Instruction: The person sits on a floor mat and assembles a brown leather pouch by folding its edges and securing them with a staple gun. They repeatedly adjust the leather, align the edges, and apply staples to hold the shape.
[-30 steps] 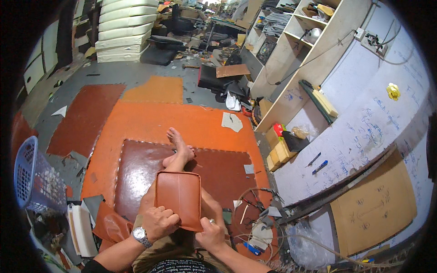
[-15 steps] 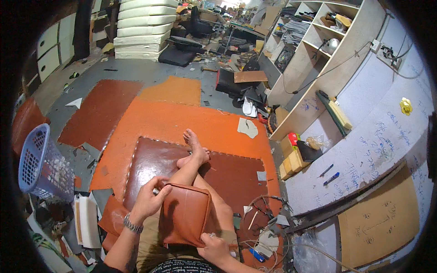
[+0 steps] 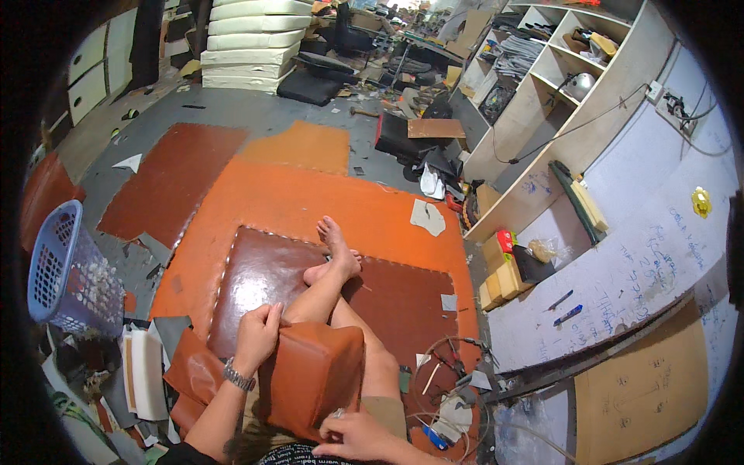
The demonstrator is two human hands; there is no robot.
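A brown leather cover [image 3: 314, 364], sewn into a boxy shape with seams along its edges, lies over my lap. My left hand [image 3: 257, 333], with a metal watch on its wrist, pinches the cover's upper left edge between thumb and fingers. At the cover's lower right edge my right hand [image 3: 356, 435], wearing a ring, has its fingers curled against the leather. The fingertips of that hand are partly hidden. Under the cover my bare legs [image 3: 333, 287] stretch forward, crossed at the feet.
An orange mat [image 3: 287, 194] with a dark brown leather panel [image 3: 403, 298] covers the floor. To my left stand a blue plastic basket [image 3: 74, 271] and scraps of leather [image 3: 194, 372]. Cables [image 3: 457, 356] lie at my right beside a whiteboard [image 3: 589, 302]. Shelves [image 3: 558, 85] rise beyond.
The cover has turned and sagged, now showing a broad side and a rounded corner. My left hand has shifted slightly left and down; my right hand has moved down toward my body.
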